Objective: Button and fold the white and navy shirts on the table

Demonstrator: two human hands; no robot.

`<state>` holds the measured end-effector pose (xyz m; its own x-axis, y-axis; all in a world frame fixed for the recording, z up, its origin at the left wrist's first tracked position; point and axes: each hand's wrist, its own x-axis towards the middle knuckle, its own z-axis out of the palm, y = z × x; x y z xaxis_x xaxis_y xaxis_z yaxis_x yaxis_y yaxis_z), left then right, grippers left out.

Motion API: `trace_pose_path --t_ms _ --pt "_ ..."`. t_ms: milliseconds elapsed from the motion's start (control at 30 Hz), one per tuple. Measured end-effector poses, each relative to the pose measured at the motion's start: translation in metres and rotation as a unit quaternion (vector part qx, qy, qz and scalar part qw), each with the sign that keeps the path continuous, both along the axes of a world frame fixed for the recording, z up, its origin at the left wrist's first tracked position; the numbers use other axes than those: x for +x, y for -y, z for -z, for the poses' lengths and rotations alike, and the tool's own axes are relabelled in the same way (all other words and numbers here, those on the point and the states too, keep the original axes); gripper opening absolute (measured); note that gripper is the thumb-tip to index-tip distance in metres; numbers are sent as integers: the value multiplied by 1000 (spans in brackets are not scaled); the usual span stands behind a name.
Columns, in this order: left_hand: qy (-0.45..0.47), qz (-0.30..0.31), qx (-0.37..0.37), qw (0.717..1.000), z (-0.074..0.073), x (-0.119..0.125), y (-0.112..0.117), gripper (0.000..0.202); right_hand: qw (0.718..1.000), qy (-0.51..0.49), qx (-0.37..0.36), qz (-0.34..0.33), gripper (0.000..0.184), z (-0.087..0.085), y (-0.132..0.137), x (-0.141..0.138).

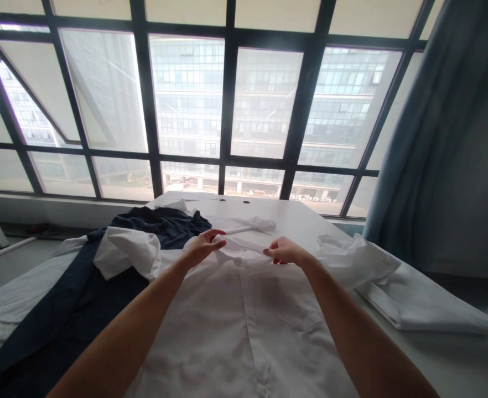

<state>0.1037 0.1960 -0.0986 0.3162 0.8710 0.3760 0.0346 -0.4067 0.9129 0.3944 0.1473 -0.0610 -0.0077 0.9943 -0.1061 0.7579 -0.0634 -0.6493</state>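
1. Fingers of our left hand (202, 246) pinch the collar (239, 251) of the white shirt (227, 320).
2. Our right hand (283, 253) pinches the collar too, fingers pressed together.
3. We see the shirt lying flat on the table (306, 218).

Navy garment (61, 298) sprawled at the left of the white table (294, 213), folded white cloth (426, 309) at the right, black-framed window (227, 110) behind, grey-blue curtain (447, 138) beside it.
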Motion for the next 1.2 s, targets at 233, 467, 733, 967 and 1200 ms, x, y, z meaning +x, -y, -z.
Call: trace_pose_path --t_ms 233,467,733,967,1200 --pt "-211 -49 224 950 3 2 4 17 982 -183 -49 -26 35 -1 2 5" --pt "-224 -146 216 939 -8 4 16 16 965 -248 -25 -77 32 3 -1 12" --pt "-287 -210 213 910 -14 13 24 20 971 -229 -31 -54 21 8 -4 9" --pt "-288 -74 334 894 -23 56 57 21 912 -405 -36 -62 41 1 2 -1" --pt "-288 -107 208 929 -8 71 63 31 882 -471 -33 0 37 5 -3 -15"
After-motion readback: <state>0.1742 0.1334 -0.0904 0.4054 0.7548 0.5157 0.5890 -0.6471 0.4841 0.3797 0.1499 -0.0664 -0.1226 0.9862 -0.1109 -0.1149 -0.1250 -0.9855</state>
